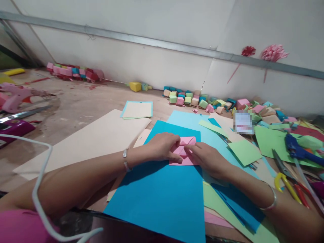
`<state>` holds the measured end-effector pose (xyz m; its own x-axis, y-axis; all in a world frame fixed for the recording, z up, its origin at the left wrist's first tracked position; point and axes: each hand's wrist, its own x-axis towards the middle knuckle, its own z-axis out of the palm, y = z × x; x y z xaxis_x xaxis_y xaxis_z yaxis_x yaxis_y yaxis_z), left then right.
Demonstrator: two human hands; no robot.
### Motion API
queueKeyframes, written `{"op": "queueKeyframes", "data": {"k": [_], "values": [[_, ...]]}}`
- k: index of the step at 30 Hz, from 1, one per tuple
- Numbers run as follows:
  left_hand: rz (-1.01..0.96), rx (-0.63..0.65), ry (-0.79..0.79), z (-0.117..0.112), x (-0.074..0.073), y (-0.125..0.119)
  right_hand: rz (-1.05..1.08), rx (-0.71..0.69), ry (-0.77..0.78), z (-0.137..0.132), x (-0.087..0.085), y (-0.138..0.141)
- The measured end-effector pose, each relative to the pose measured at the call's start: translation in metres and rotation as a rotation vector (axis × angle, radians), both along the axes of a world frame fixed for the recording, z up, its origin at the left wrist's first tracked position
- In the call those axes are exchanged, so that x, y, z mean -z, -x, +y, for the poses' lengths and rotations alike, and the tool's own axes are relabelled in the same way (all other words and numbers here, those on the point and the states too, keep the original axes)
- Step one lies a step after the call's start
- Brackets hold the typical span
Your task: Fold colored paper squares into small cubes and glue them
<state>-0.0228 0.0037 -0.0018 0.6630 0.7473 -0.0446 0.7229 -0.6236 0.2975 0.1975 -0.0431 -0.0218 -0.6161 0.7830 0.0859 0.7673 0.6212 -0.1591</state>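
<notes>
A square of pink paper [184, 161] with folded flaps lies on a large blue sheet [162, 199]. My left hand [163, 146] holds its left side, the thumb on the near part and the curled fingers on the far part. From the right, my right hand [206, 158] has its fingers pressed together on the paper's folds. The fingertips of both hands are close to each other, and they partly cover the folds.
Cream sheets [83, 145] spread at left, with a pink glue gun [15, 96] beyond. On the right are green paper [245, 152], scissors [287, 177] and a blue glue gun [295, 146]. Small folded paper boxes [187, 98] line the wall. A white cord [37, 189] crosses my left arm.
</notes>
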Motion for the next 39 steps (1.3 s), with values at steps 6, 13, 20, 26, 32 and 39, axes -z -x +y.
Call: {"op": "queueKeyframes", "data": {"k": [6, 13, 20, 26, 32, 39], "values": [[0.003, -0.023, 0.006, 0.001, 0.002, 0.000, 0.058, -0.020, 0.042, 0.006, -0.007, 0.003], [-0.009, -0.032, 0.014, 0.000, 0.001, -0.001, 0.297, 0.050, -0.097, 0.003, -0.011, -0.008], [-0.011, -0.019, 0.007, 0.000, 0.001, -0.001, 0.112, -0.014, -0.258, 0.005, -0.006, -0.004], [-0.007, -0.018, 0.014, 0.000, 0.002, -0.001, 0.085, -0.059, -0.381, 0.015, 0.003, -0.001], [0.017, -0.023, 0.035, -0.003, -0.005, -0.003, -0.095, -0.150, -0.541, 0.014, -0.026, -0.038], [0.032, -0.026, 0.034, -0.002, -0.006, -0.003, -0.353, -0.303, -0.322, 0.010, -0.028, -0.040]]}}
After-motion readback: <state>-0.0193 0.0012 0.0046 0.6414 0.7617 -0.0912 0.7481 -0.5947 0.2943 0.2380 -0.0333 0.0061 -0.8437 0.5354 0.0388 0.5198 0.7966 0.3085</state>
